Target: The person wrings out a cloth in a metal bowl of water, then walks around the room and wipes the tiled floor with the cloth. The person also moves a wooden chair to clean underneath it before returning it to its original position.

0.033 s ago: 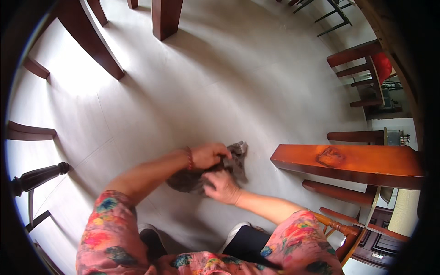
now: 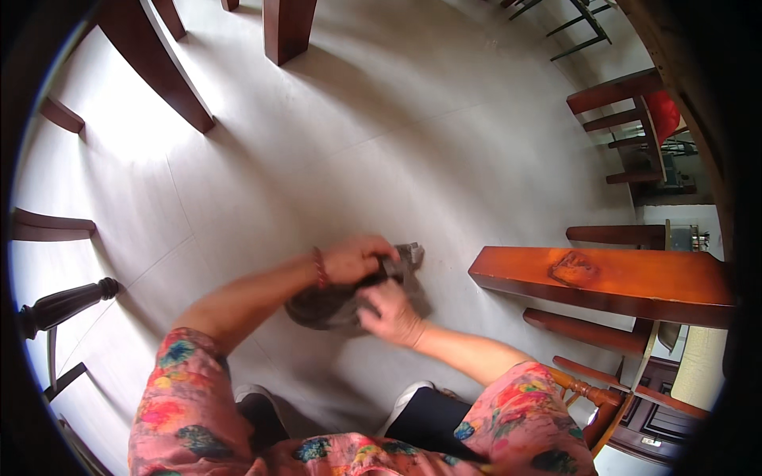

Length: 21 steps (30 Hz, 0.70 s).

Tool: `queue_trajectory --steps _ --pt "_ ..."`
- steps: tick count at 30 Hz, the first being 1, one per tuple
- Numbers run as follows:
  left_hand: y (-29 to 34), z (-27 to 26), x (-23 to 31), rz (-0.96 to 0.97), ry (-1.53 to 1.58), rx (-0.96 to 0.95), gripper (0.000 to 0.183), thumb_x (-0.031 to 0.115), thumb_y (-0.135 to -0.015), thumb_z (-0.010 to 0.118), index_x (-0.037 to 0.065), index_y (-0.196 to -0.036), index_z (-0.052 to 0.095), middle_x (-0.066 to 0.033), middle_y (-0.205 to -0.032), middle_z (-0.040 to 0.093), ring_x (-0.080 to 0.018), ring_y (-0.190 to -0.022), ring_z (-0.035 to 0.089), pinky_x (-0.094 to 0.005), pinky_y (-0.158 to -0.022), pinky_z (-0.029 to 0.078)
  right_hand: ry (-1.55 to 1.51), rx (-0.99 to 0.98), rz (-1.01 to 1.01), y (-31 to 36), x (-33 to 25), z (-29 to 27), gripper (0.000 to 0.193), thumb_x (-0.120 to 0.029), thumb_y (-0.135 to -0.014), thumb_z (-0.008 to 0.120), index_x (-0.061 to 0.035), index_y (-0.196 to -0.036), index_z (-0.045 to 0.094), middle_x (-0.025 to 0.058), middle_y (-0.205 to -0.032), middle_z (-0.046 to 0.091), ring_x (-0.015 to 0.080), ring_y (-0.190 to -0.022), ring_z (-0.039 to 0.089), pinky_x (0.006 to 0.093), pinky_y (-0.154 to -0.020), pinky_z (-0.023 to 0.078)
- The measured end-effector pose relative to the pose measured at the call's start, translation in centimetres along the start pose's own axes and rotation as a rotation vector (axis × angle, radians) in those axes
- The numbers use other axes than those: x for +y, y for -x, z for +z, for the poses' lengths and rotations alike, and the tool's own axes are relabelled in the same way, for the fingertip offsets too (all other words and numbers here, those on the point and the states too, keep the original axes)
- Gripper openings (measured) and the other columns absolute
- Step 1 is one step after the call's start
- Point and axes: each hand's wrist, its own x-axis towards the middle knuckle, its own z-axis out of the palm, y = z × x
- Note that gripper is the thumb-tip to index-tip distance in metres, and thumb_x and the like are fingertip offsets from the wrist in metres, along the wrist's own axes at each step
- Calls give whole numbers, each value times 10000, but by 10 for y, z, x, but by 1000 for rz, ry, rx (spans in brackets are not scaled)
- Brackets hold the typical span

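Observation:
Low over the floor, a grey-brown, soft, crumpled cloth-like bundle (image 2: 321, 311) lies under both my hands; its exact kind cannot be made out. My left hand (image 2: 359, 260), a red braided band at its wrist, reaches over the top of the bundle with its fingers curled down onto it. On the near right side, my right hand (image 2: 393, 314) is closed against the bundle, thumb and fingers bent inward and slightly smeared by motion. A paler, wrinkled end of the bundle (image 2: 412, 254) sticks out beyond my left fingertips. The hands cover much of its middle.
Pale floor tiles (image 2: 413, 174) surround the bundle. To the right, a reddish-brown wooden bench or stool (image 2: 603, 274) reaches toward my hands. Dark wooden legs (image 2: 287, 32) stand at the far side, and a black turned post (image 2: 71, 308) at left. My shoes (image 2: 413, 393) are close below.
My left hand has shifted slightly away from me and to the left. My right hand has moved a little farther away, and the bundle's pale end has moved slightly left.

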Motion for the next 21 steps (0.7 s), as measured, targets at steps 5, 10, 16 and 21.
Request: queue_trajectory --steps 5,10,16,21 --pt "10 -66 3 -255 -306 600 291 54 -734 498 19 -1010 582 -142 -1094 535 -278 -989 517 -377 -865 409 290 512 311 -60 34 -65 316 -157 -765 586 -38 -1056 555 169 -1060 530 350 -987 475 430 -866 389" --pt "-8 -108 -19 -291 -875 889 520 398 -806 534 104 -1232 490 -159 -1376 350 -368 -1311 226 -551 -1040 128 85 575 698 -79 80 -63 774 -490 -815 555 -125 -1409 221 279 -1439 75 423 -1332 97 548 -1049 164" --pt "-18 -131 -46 -281 -785 571 634 547 -850 459 108 -1306 423 -168 -1385 338 -346 -1328 208 -544 -1055 75 547 393 1137 -156 90 -6 858 -605 -771 478 -124 -1416 180 248 -1469 13 502 -1308 49 553 -1047 89" --pt "-17 -124 -60 -182 -1028 692 572 417 -808 520 111 -1286 446 -170 -1375 354 -331 -1307 258 -527 -1053 124 574 578 1192 -199 159 -64 722 -431 -830 440 -75 -1408 194 246 -1465 48 501 -1290 102 547 -1050 91"
